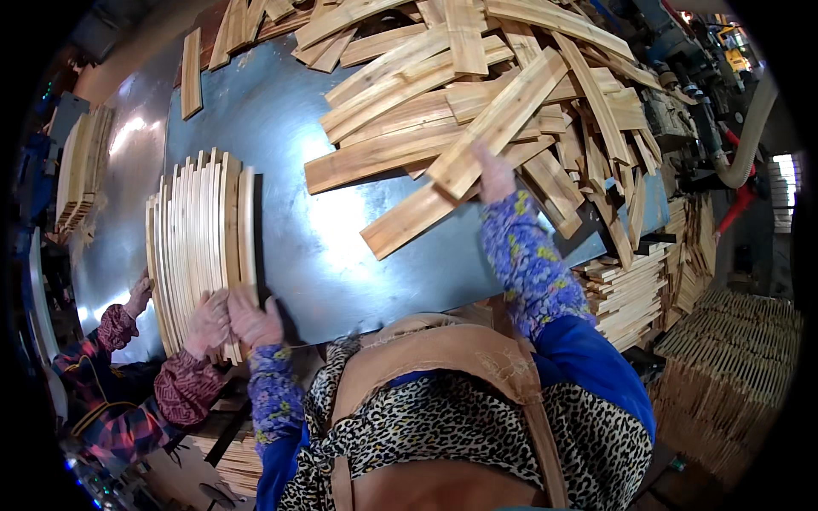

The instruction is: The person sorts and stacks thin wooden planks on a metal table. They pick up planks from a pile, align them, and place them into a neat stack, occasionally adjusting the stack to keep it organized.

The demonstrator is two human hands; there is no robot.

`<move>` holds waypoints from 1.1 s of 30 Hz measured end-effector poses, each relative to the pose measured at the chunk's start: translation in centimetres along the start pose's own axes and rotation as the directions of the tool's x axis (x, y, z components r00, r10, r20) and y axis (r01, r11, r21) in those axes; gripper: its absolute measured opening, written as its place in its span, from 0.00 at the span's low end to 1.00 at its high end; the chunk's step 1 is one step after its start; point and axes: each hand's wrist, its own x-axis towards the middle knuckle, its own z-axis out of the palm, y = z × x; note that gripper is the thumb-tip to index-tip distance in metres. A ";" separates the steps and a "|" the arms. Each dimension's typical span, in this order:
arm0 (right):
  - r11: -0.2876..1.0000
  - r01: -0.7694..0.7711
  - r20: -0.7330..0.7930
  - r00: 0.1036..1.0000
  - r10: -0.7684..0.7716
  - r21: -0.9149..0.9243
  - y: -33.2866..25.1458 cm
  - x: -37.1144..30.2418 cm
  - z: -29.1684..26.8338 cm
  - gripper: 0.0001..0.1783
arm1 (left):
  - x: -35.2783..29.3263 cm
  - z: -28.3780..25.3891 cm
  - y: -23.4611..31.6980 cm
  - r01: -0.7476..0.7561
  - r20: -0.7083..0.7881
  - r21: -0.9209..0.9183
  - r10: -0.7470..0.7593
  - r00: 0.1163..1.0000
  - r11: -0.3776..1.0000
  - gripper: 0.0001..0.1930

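Observation:
My right hand (497, 175) grips the near end of a long wooden board (503, 119), which slants over a loose heap of similar boards. Under it, another board (409, 223) points toward me on the metal table. At the left, my left hand (258, 321) rests on the near end of a row of boards (192, 230) standing on edge, its thumb apart from the fingers and nothing seen gripped. The rightmost board (247, 226) leans at the row's side. A co-worker's hand (207, 324) touches the row right beside mine; that person's other hand (138, 296) is at its far-left side.
The heap of boards (400, 85) covers the table's far and right parts. Shiny metal tabletop (332, 247) lies between row and heap. Stacked boards (626, 294) and bundled wood (733, 366) stand at the right, below a machine with a grey hose (754, 128). More boards (81, 170) stand far left.

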 end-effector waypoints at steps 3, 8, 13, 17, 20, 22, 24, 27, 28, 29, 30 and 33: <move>0.539 0.387 0.273 0.920 -0.282 -0.748 7.3 -6.6 2.4 0.34 | 4.2 -2.5 9.8 -0.088 -0.051 -0.623 0.072 0.996 0.778 0.36; 0.539 0.410 0.576 0.798 0.180 -0.736 14.0 -13.0 7.6 0.33 | 10.0 -2.6 20.3 0.587 0.586 -0.785 0.543 0.602 0.196 0.30; -0.126 0.692 0.696 0.666 -0.267 -0.711 2.3 -8.7 9.0 0.34 | 9.7 -2.0 17.4 0.678 0.713 -0.699 0.301 0.633 0.230 0.29; -0.561 0.591 0.791 0.574 -0.213 -0.580 -2.8 -0.1 9.8 0.32 | 6.3 1.4 13.5 0.727 0.728 -0.681 0.200 0.656 0.089 0.27; -0.489 0.658 0.748 0.663 0.017 -0.572 -4.8 4.0 13.1 0.32 | 5.0 -0.4 13.2 0.711 0.717 -0.693 0.006 0.697 0.116 0.24; -0.428 0.614 0.644 0.759 0.092 -0.663 -6.4 1.3 17.3 0.29 | 4.6 -0.1 12.2 0.672 0.672 -0.740 -0.071 0.737 -0.036 0.25; -0.404 0.502 0.517 0.852 0.080 -0.765 -7.2 -3.3 23.4 0.24 | 5.5 -2.1 13.6 0.633 0.634 -0.770 -0.205 0.745 -0.082 0.26; -0.185 0.925 0.917 0.362 0.170 -0.331 -1.9 -1.5 25.3 0.29 | 9.0 -3.4 17.0 0.599 0.597 -0.800 -0.147 0.789 -0.036 0.28; -0.017 0.880 0.869 0.473 0.146 -0.475 1.0 -3.1 27.7 0.29 | 9.2 -2.1 19.0 0.547 0.543 -0.836 -0.217 0.812 -0.044 0.27; 0.162 0.782 0.798 0.590 0.119 -0.602 4.0 -4.3 29.6 0.29 | 10.1 -5.2 21.1 0.617 0.639 -0.769 -0.197 0.744 -0.164 0.33; 0.261 0.725 0.766 0.633 0.112 -0.638 4.6 -5.2 29.9 0.30 | 10.8 -5.0 21.7 0.515 0.488 -0.852 -0.212 0.846 0.092 0.39; 0.436 0.619 0.746 0.627 0.226 -0.653 0.1 -6.6 27.7 0.41 | 12.3 -4.2 22.1 0.630 0.635 -0.639 -0.160 0.756 0.442 0.38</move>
